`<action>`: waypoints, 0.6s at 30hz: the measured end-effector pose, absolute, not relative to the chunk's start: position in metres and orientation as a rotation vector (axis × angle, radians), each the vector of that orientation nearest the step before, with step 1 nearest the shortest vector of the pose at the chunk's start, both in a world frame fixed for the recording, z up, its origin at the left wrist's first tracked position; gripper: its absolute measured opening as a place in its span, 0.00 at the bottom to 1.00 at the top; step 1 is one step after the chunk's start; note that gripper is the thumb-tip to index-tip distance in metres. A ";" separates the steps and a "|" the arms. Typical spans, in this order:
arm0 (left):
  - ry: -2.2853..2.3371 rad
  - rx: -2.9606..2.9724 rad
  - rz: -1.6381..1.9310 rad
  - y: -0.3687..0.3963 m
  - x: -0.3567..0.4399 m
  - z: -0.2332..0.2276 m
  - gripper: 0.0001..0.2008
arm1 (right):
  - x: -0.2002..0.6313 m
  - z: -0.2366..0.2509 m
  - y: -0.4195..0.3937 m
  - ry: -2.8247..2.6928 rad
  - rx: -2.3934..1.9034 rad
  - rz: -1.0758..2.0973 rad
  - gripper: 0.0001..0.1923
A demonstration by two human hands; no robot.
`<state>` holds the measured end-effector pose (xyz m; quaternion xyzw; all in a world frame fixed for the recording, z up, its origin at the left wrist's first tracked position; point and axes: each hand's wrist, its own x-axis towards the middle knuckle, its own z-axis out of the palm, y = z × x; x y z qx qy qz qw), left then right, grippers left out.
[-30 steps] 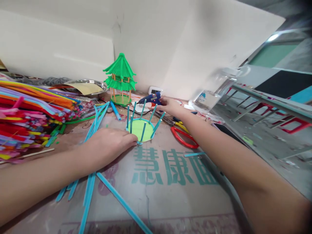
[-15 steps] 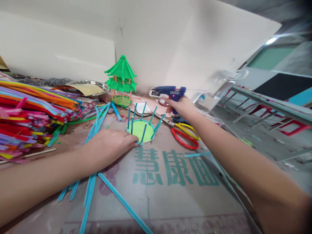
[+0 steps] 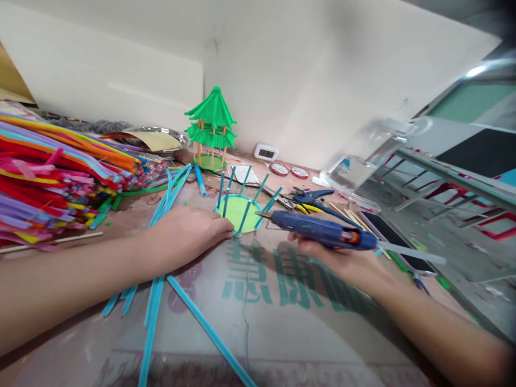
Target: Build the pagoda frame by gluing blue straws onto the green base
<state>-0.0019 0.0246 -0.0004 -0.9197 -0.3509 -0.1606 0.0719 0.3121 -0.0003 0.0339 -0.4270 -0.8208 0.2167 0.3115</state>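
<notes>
A light green paper disc [image 3: 238, 211] with a blue rim lies on the cardboard sheet [image 3: 278, 317]; several blue straw posts stand up around its edge. My left hand [image 3: 187, 235] rests flat beside the disc, fingertips pressed on its near-left rim. My right hand [image 3: 336, 259] holds a blue glue gun [image 3: 322, 230] level, its metal nozzle pointing left and almost touching the disc's right edge. A clear glue stick pokes out of the gun's back end.
A finished green pavilion model [image 3: 211, 129] stands at the back. A big heap of coloured pipe cleaners [image 3: 52, 172] fills the left. Loose blue straws [image 3: 153, 306] lie by my left arm. Pliers and cutters [image 3: 308, 198], a phone [image 3: 393, 236] and a water bottle [image 3: 363, 161] sit to the right.
My right hand lifted the glue gun from the back of the table and brought it forward and down, nozzle now at the disc's right edge. My left hand stayed on the disc.
</notes>
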 end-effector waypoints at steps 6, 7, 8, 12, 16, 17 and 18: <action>-1.021 -2.727 -0.492 0.027 -0.003 -0.004 0.16 | 0.298 0.027 0.004 -2.208 -1.157 0.652 0.14; -1.024 -2.725 -0.488 0.027 -0.003 -0.004 0.16 | 0.298 0.026 0.005 -2.209 -1.177 0.665 0.15; -1.031 -2.725 -0.484 0.027 -0.003 -0.004 0.16 | 0.298 0.025 0.005 -2.213 -1.193 0.671 0.16; -1.023 -2.737 -0.492 0.027 -0.004 -0.005 0.15 | 0.301 0.021 0.008 -2.248 -1.223 0.608 0.18; -0.994 -2.754 -0.501 0.028 -0.006 -0.006 0.13 | 0.302 0.024 0.009 -2.335 -1.238 0.528 0.17; -0.990 -2.752 -0.498 0.028 -0.006 -0.006 0.13 | 0.301 0.025 0.009 -2.356 -1.237 0.507 0.17; -0.987 -2.747 -0.497 0.028 -0.006 -0.006 0.12 | 0.300 0.026 0.009 -2.371 -1.238 0.490 0.17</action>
